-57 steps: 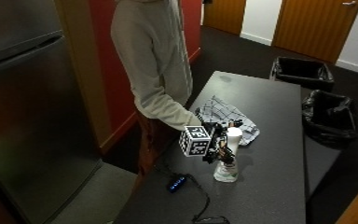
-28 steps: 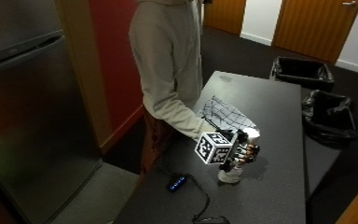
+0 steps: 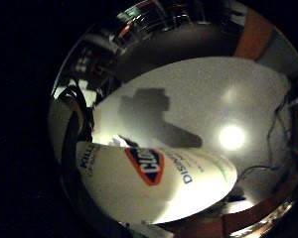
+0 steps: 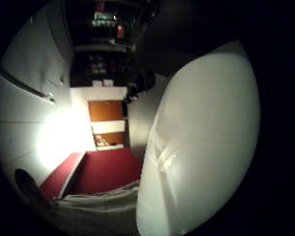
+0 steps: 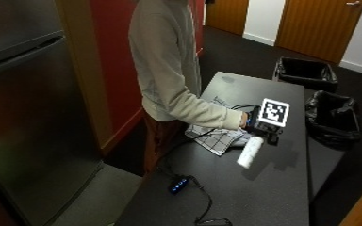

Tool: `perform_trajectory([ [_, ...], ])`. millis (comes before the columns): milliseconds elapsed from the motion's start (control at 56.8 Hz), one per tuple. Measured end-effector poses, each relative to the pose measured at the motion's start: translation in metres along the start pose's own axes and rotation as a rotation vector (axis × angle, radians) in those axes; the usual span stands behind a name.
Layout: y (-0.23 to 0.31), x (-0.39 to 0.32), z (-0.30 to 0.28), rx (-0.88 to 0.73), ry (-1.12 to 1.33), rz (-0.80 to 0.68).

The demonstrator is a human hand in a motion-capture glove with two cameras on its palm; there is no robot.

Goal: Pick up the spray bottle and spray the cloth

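The spray bottle is up off the table now; a second ago it stood upright near the table's middle with the gloved right hand closing on its head, half a second ago it was still close to the surface, and here it hangs clear in the air, tipped so its white body slants down and away from the hand; its shadow falls on the dark top just beside it. The hand holds it by the top end, fingers wrapped round the neck and trigger part as far as the outside view lets me judge; the exact finger on the trigger I cannot tell. From the little-finger palm view the bottle's labelled body fills the near field, with bare table beyond it; from the thumb side the white body again looms close, so the bottle sits right against the palm.

The checked cloth lies on the table by the edge nearest the person, partly under the forearm; the bottle is near it but off to the side, towards the table's middle, not over it. A black cable runs over that near edge past a small dark device.

So the pick-up looks done; what's left, I'd say, is swinging the nozzle round to face the cloth and squeezing; where the nozzle points cannot be made out.
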State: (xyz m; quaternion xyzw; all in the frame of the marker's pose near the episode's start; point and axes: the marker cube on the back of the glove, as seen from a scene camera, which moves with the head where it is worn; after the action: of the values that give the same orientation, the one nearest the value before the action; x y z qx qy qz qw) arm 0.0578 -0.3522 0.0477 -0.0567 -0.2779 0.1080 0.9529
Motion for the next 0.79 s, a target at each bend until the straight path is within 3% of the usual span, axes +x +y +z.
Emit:
perform_trajectory([
  [88, 0.014, -0.011, 0.001, -0.120, 0.407, -0.084],
  [423, 0.083, -0.134, 0.025, -0.344, 1.007, -0.371],
  [652, 0.120, -0.163, 0.070, -0.425, 1.385, -0.466],
  [793, 0.139, -0.157, 0.104, -0.478, 1.497, -0.490],
])
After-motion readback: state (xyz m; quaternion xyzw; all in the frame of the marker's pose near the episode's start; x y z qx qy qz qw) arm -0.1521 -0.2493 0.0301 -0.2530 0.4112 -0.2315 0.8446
